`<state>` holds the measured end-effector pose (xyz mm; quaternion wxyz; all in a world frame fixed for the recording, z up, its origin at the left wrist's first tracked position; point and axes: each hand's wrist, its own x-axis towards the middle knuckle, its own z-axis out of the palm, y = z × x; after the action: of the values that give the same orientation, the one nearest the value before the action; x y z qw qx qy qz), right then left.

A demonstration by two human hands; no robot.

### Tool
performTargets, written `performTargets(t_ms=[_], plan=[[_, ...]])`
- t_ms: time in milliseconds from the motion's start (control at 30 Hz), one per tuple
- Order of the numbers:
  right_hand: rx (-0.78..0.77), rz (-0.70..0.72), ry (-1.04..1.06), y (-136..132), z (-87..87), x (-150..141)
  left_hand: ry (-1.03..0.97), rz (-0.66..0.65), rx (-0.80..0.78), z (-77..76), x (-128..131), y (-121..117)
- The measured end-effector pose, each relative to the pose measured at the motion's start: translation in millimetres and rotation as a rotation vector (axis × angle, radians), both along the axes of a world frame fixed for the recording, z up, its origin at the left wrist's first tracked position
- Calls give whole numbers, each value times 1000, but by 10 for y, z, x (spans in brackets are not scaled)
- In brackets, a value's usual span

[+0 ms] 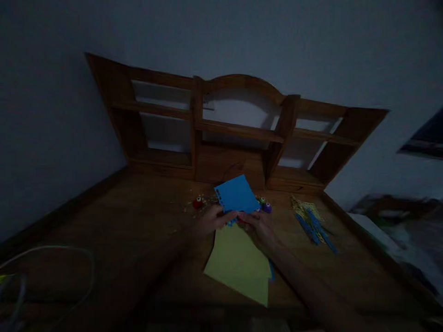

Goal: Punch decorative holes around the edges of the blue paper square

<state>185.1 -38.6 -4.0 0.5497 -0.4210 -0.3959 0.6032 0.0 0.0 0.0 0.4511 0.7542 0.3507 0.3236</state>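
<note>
A square blue sheet of paper (238, 193) is held up over the desk, with small cut-out holes along its left and lower edges. My left hand (212, 220) grips its lower left edge, thumb and fingers closed. My right hand (256, 224) is closed at the lower edge, around a small reddish paper punch (241, 218) that is mostly covered by the fingers. Below both hands lie yellow sheets (238, 265), with a blue edge showing under them at the right. A red punch (198, 202), a green punch (262, 201) and a purple punch (267, 208) stand beyond the hands.
Small paper bits (187, 208) are scattered left of the hands. Cut yellow and blue strips (313, 223) lie in a pile at the right. A wooden shelf unit (242, 129) rises at the desk's back. A pale cable (69, 247) loops at the lower left. The room is dim.
</note>
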Motion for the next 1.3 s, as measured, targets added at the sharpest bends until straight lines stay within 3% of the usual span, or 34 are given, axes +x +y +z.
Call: performTargets(t_ms=[300, 467, 767, 1000, 1300], plan=[[63, 18, -128, -8, 30, 42, -49, -18, 30, -117, 16, 85], [113, 70, -200, -27, 102, 40, -65, 83, 20, -97, 11, 92], [134, 151, -117, -30, 96, 11, -176, 270, 5, -74, -30, 144], [157, 174, -92, -22, 88, 16, -198, 275, -22, -55, -22, 132], [93, 167, -69, -24, 83, 29, -166, 302, 54, -97, -24, 180]])
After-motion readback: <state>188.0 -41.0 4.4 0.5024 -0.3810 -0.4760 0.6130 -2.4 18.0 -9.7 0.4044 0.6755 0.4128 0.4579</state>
